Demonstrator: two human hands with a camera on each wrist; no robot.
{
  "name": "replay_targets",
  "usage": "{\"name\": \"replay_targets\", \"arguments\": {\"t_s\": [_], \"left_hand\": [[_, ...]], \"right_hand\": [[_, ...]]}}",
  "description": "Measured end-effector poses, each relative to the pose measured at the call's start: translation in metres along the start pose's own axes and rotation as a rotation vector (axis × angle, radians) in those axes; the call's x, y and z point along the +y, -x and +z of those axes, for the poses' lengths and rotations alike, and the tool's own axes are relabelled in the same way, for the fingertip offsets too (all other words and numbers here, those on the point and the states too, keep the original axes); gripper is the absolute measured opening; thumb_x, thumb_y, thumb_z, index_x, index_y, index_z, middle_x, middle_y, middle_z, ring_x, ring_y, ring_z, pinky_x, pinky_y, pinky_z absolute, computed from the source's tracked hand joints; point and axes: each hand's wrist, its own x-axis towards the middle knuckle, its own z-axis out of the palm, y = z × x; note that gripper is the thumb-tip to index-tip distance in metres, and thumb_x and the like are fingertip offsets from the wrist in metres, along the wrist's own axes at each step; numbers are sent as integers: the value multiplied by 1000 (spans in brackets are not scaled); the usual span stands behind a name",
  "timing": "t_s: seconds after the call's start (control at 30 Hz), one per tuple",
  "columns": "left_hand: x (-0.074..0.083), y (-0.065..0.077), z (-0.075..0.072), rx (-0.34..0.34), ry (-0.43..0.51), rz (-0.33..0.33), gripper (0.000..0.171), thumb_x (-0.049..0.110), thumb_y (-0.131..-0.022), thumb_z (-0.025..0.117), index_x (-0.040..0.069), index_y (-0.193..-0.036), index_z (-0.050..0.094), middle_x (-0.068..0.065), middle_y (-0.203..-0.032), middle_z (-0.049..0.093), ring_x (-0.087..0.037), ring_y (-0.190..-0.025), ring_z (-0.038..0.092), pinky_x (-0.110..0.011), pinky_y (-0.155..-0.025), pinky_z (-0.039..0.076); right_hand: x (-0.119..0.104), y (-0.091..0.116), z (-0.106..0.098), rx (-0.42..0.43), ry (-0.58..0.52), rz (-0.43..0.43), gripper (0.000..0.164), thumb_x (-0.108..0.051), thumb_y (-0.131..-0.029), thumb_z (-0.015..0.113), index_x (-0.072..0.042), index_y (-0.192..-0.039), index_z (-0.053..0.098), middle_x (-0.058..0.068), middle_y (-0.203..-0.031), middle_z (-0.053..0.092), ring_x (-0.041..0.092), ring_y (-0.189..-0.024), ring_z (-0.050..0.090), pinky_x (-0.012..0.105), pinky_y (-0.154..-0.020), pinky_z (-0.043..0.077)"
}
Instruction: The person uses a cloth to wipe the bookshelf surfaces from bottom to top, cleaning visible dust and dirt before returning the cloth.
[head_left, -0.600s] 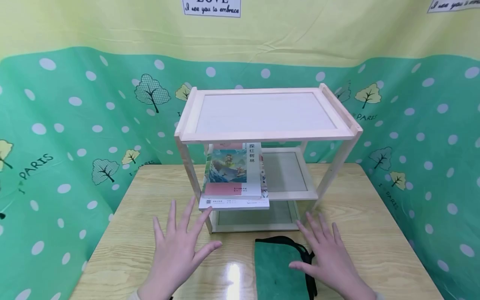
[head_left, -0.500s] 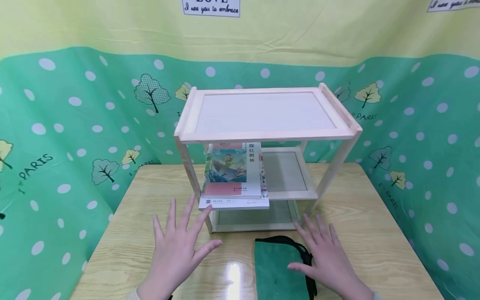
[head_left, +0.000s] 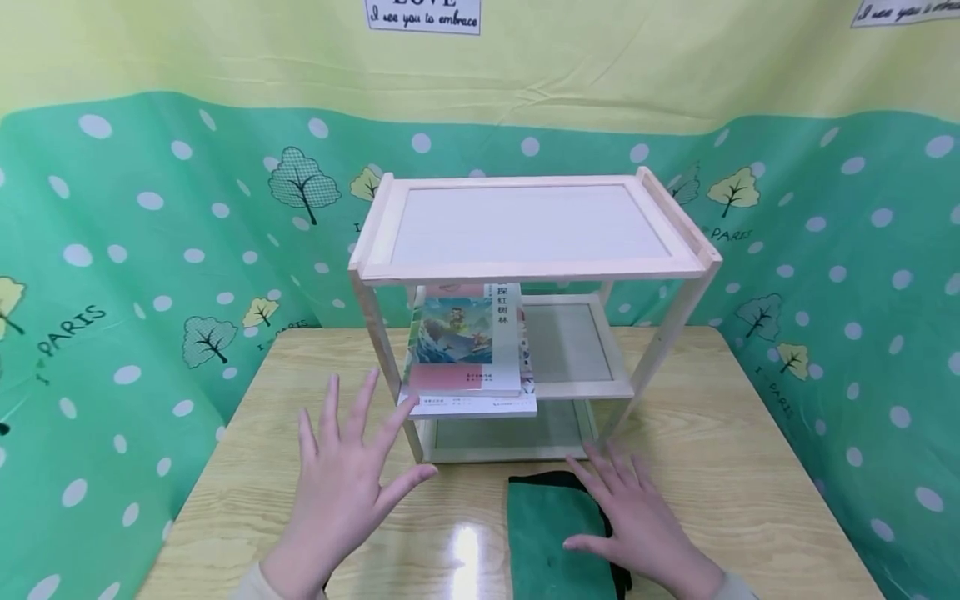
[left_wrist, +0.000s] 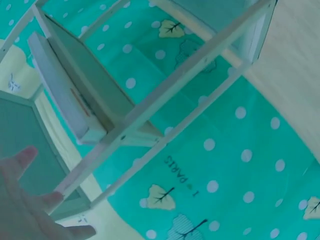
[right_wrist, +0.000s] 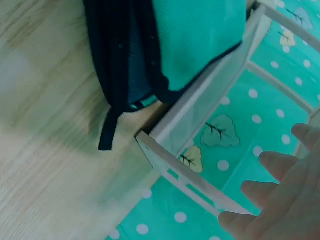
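My left hand point(head_left: 341, 487) hovers with fingers spread, in front of the left side of a pale wooden shelf rack point(head_left: 525, 223). Its index fingertip overlaps the front corner of stacked books in the head view; whether they touch I cannot tell. The top book point(head_left: 453, 333) has a blue and pink cover and lies on a larger white-edged book point(head_left: 480, 406) on the middle shelf. Over the right part of a flat green cloth item point(head_left: 555, 533) with black trim is my right hand point(head_left: 637, 525), fingers spread. Both hands hold nothing. The right wrist view shows the green item's black strap point(right_wrist: 110, 125).
The rack stands at the middle back of a light wood table point(head_left: 255, 500). A green curtain point(head_left: 127, 292) with dots and trees surrounds the table at the back and sides. The books jut past the front edge of the middle shelf point(head_left: 577, 342).
My right hand has moved left and slightly down, further over the green item. My left hand has shifted slightly up and left. The books and rack stay put.
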Motion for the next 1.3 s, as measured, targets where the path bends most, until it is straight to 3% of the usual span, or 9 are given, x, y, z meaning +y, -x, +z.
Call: {"name": "replay_targets", "arguments": {"t_s": [0.17,0.53,0.8,1.03,1.3], "left_hand": [[-5,-12,-9,131,-6,66,79,78,-89,22,29,-146,47,-12,-165,14,-56,-145,14,-88,-101,21],[-13,-35,-25,311,43,140,74,72,-93,31,18,-140,51,-16,-163,17,-54,-146,15,-85,-103,25],[-15,-43,-27,342,65,140,75,70,-94,33,14,-142,47,-17,-164,15,-50,-149,12,-83,-107,23],[-17,-60,-37,407,110,172,75,66,-96,37,9,-144,43,-19,-162,16,-54,-148,12,-79,-111,22],[-22,-78,-47,422,158,189,76,63,-96,40,5,-145,39,-19,-162,18,-52,-149,11,-73,-118,16]], "right_hand": [[0,-1,6,-58,-9,-56,96,-75,-73,64,-21,-149,45,13,-158,37,46,-143,34,73,-108,35],[-3,1,20,-228,-43,-82,97,-81,-76,53,-24,-152,40,13,-159,34,44,-147,28,72,-113,28],[0,6,33,-242,-65,-118,95,-82,-77,50,-23,-152,40,14,-159,33,45,-145,30,71,-112,30],[5,7,43,-290,-78,-119,97,-83,-77,47,-21,-152,41,15,-160,33,46,-145,30,72,-109,34],[7,8,54,-269,-69,-135,96,-83,-78,46,-20,-150,43,16,-158,34,46,-143,34,69,-106,39]]}}
